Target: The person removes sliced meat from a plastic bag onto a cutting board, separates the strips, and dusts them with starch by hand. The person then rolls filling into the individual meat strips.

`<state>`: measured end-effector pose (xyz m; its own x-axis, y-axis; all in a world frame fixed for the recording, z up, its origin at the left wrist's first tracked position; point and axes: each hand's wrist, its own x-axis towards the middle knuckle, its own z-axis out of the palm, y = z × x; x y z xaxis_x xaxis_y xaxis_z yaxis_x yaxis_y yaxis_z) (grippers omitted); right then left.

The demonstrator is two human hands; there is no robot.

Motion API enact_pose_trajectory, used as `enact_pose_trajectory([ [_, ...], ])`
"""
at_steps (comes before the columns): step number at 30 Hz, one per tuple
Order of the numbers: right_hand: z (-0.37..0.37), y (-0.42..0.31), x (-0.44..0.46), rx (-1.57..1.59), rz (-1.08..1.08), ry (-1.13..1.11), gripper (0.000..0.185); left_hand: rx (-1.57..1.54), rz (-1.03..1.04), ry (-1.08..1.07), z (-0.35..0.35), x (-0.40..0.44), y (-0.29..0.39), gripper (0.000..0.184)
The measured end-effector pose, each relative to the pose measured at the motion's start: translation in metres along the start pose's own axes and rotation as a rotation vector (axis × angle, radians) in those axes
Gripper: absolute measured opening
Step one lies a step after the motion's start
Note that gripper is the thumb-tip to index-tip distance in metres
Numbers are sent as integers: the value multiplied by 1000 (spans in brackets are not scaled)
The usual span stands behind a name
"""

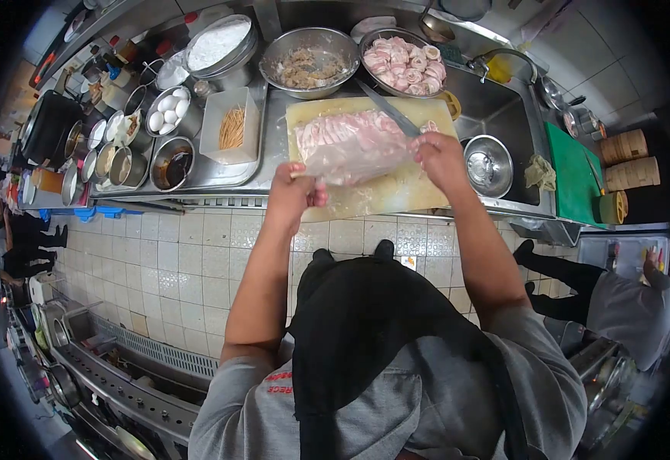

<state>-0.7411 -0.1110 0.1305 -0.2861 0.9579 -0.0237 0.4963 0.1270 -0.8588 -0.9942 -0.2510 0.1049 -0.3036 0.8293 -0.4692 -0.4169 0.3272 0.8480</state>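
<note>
Between my two hands a thin translucent sheet (358, 159), which looks like plastic film, is stretched over the front of the cutting board (304, 123). My left hand (296, 188) pinches its near left corner, and my right hand (438, 159) grips the right end. Pale pink meat slices (339, 126) lie in a row on the board, partly covered by the sheet. A broad knife (392, 109) rests across the board's far right part, its near end close to my right hand.
Behind the board stand a bowl of minced filling (308, 65) and a bowl of rolled meat (404, 65). Toothpicks (233, 126) fill a box at left, near a bowl of eggs (170, 109). A metal bowl (488, 165) sits at the sink. Another person (626, 307) is at right.
</note>
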Motion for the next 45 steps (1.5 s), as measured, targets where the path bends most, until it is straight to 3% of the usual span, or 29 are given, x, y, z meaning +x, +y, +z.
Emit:
enact_pose_trajectory([
  [6,-34,-44,-14,93,81,-35,23,47,138,-136,12,-36,40,23],
  [17,-32,-4,-71,13,215,-35,24,96,52,-258,20,-51,-6,17],
  [27,-33,36,-91,57,184,-120,16,174,10,-11,11,-61,-36,37],
  [34,-40,69,-96,154,160,-276,21,37,-5,74,17,-69,-70,38],
  [37,-48,68,-84,-85,72,-192,24,0,14,115,20,-74,-76,38],
  [39,-45,94,-58,-402,-140,-14,29,-31,1,139,22,-81,-79,38],
  [43,-29,96,-19,-635,-53,55,35,-62,7,174,19,-80,-83,41],
  [45,-20,110,-2,-797,-54,-38,42,-16,-19,150,17,-75,-77,42],
])
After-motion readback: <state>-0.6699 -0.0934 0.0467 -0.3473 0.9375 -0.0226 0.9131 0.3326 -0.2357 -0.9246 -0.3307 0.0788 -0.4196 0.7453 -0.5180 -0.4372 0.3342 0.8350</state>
